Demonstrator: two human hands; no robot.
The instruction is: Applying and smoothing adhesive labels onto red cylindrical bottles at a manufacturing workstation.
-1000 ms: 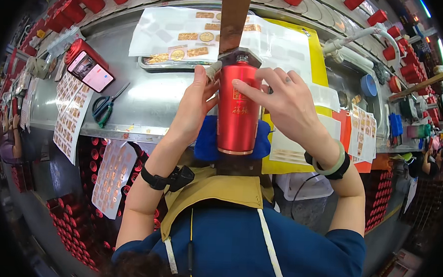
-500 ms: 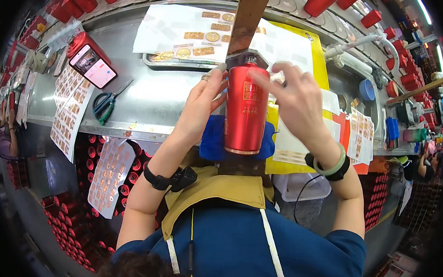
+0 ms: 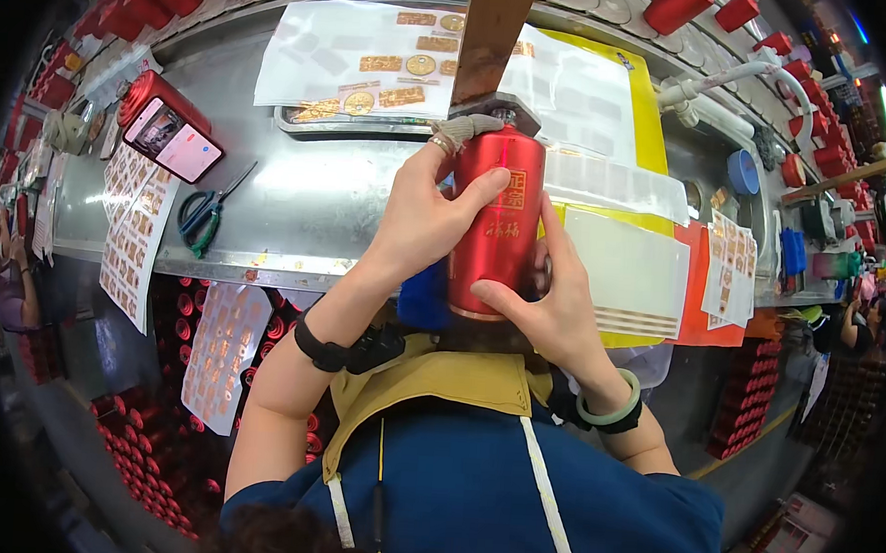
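A shiny red bottle (image 3: pixel 478 268) with gold characters and a gold frame on its front lies in the middle, its narrow neck toward the far side against a grey metal bracket. My left hand (image 3: pixel 428 211) grips its upper left side, thumb across the front and a grey finger cover near the neck. Around the lower right side my right hand (image 3: pixel 559 293) is wrapped, thumb near the base and fingers along the edge. A blue cloth (image 3: pixel 422 297) shows partly under the bottle, mostly hidden by it and my left hand.
Sticker sheets (image 3: pixel 359 62) lie on a metal tray at the back. To the left are scissors (image 3: pixel 206 214) and a phone (image 3: pixel 175 140) leaning on another red bottle. A wooden post (image 3: pixel 491 39) rises behind the bottle. On the right are a translucent sheet (image 3: pixel 624 271) and a white pipe (image 3: pixel 714 82).
My right hand has come down from above the bottle's right side to hold its lower part. My left hand has closed onto the bottle, its thumb now over the front.
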